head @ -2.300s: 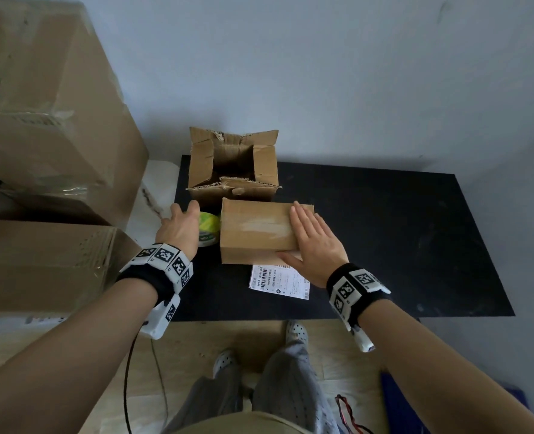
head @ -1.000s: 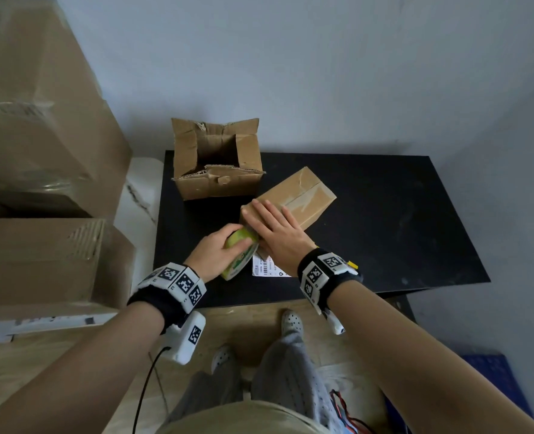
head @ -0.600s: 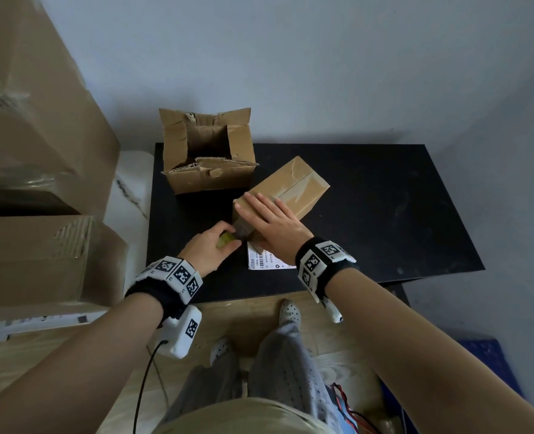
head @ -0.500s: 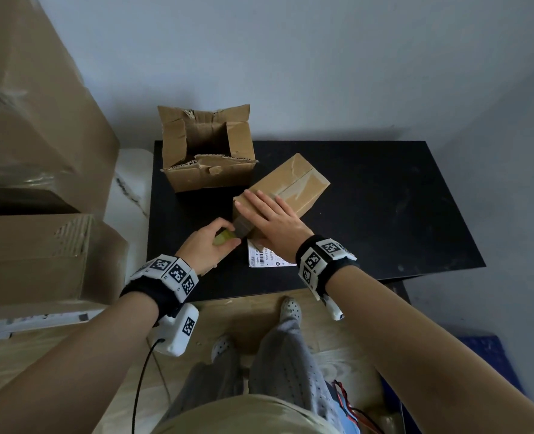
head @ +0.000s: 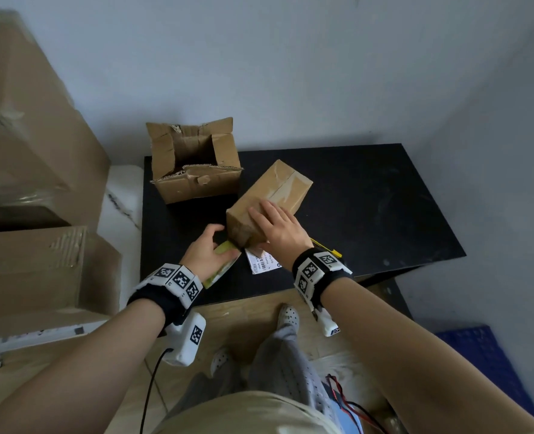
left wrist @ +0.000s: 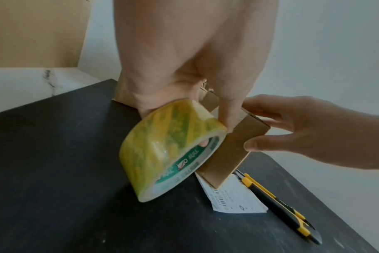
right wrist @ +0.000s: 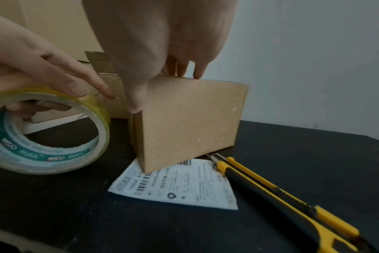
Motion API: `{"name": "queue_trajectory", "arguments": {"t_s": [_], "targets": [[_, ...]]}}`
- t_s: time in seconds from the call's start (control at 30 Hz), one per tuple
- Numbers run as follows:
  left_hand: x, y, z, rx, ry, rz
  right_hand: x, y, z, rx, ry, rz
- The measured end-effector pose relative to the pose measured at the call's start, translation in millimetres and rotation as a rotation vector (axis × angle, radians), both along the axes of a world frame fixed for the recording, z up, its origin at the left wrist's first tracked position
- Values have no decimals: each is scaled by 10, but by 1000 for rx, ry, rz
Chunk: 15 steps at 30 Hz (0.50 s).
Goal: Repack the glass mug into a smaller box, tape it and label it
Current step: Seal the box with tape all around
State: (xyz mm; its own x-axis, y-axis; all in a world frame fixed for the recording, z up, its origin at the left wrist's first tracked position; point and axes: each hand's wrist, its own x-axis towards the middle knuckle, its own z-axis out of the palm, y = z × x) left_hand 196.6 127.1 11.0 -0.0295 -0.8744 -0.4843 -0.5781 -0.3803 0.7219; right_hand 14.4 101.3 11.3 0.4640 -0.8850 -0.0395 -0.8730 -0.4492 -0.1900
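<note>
The small closed cardboard box [head: 275,189] lies slantwise on the black table [head: 369,208], with one near corner on the white shipping label [head: 264,264]. My right hand [head: 276,227] rests on its near end, fingers flat on top and thumb down the end edge [right wrist: 136,102]. My left hand [head: 207,249] grips the yellow-green tape roll [left wrist: 173,149], fingers through its core. The roll stands on edge against the box's near end face [left wrist: 229,150]. No mug shows; the box is closed.
A larger open box [head: 193,164] with torn flaps stands at the table's back left. A yellow-black utility knife [right wrist: 270,191] lies just right of the label. Big cartons [head: 34,170] are stacked to the left. The table's right half is bare.
The small box was turned from square to slantwise. My left hand carried the tape roll from the box's left side to its near end and lowered it onto the table.
</note>
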Motion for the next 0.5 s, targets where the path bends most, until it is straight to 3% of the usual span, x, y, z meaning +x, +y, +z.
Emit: {"name": "queue_trajectory", "arguments": {"t_s": [0.17,0.5], "targets": [[-241,26,5,-43,24,-47,-161,25,50,57,-33,-81],[-712,-133,-43,-10,173,113,-450,-236,48,84,-39,-126]]}}
